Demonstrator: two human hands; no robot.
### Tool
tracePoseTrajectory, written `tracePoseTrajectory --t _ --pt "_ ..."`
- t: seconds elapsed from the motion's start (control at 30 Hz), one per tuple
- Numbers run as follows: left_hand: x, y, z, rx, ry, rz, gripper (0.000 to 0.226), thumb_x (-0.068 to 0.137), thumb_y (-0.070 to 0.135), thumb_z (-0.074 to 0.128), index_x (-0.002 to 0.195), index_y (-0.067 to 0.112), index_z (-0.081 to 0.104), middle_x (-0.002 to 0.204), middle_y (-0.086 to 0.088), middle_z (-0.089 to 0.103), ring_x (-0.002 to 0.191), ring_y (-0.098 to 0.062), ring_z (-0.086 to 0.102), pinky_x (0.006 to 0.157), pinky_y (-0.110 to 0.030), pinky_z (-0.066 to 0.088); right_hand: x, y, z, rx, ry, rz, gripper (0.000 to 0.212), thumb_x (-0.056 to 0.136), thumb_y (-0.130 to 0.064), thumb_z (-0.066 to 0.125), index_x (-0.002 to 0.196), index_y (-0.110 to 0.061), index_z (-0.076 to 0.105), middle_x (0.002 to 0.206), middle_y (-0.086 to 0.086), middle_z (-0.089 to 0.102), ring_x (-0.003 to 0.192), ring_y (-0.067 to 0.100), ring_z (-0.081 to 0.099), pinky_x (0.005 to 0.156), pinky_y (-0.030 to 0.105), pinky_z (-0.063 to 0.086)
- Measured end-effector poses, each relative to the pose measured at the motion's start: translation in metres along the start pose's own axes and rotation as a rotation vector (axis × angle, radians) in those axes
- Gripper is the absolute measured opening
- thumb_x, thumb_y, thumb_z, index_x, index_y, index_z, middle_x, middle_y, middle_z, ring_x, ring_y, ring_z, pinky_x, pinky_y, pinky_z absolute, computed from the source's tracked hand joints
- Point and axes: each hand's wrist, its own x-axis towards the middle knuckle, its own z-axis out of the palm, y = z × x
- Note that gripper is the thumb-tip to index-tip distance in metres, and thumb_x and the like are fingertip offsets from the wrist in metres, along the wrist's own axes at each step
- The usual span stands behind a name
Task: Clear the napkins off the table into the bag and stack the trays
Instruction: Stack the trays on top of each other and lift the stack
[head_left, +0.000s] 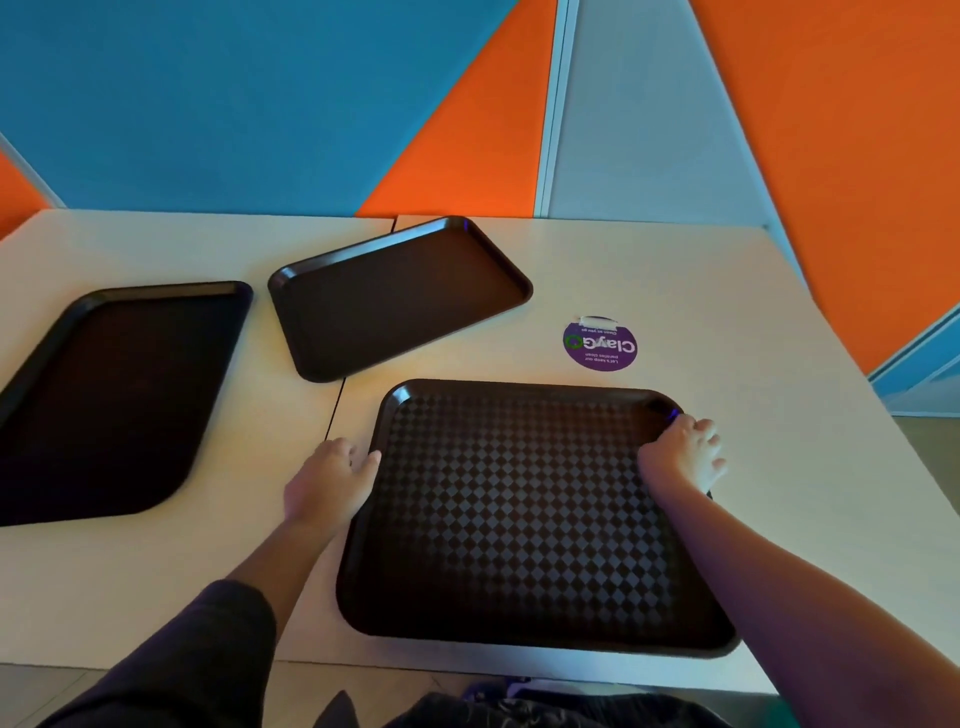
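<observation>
Three dark brown trays lie apart on the pale table. The nearest tray, with a diamond-patterned floor, sits in front of me. My left hand rests on the table against that tray's left rim, thumb touching the edge. My right hand curls over the tray's far right rim. A second tray lies angled at the back centre. The third tray lies at the left. No napkins show on the table.
A round purple sticker is stuck to the table beyond the near tray. A dark bag-like thing sits at the bottom edge below the table. Orange and blue wall panels stand behind the table.
</observation>
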Motion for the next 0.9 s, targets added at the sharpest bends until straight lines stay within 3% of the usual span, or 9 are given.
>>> tracePoseTrajectory --t 0.13,0.47,0.9 --pt "0.024 0.015 -0.013 -0.072 0.037 -0.085 0.054 0.091 0.052 0.043 0.128 0.014 0.049 0.128 -0.006 0.056 0.116 -0.023 0.053 0.091 -0.040 0.044 0.016 -0.043 -0.011 0.024 -0.062 -0.245 0.047 0.081 -0.008 0.048 0.128 -0.005 0.041 0.130 0.015 0.040 0.122 0.032 0.037 0.103 0.046 0.032" --pt "0.077 0.044 -0.047 -0.293 0.228 -0.286 0.052 0.090 0.044 0.052 0.132 0.013 0.046 0.134 -0.012 0.051 0.119 -0.027 0.051 0.093 -0.040 0.044 0.065 -0.156 -0.031 0.151 -0.224 -0.582 0.045 0.090 -0.014 0.043 0.134 -0.006 0.037 0.137 0.020 0.037 0.127 0.037 0.034 0.103 0.045 0.033" --pt "0.162 0.017 -0.062 -0.270 0.254 -0.326 0.047 0.092 0.042 0.048 0.131 0.014 0.047 0.132 -0.011 0.049 0.120 -0.027 0.049 0.092 -0.039 0.044 0.099 -0.260 -0.004 0.221 -0.284 -0.608 0.042 0.091 -0.017 0.044 0.132 -0.008 0.042 0.128 0.017 0.043 0.115 0.034 0.046 0.091 0.040 0.045"
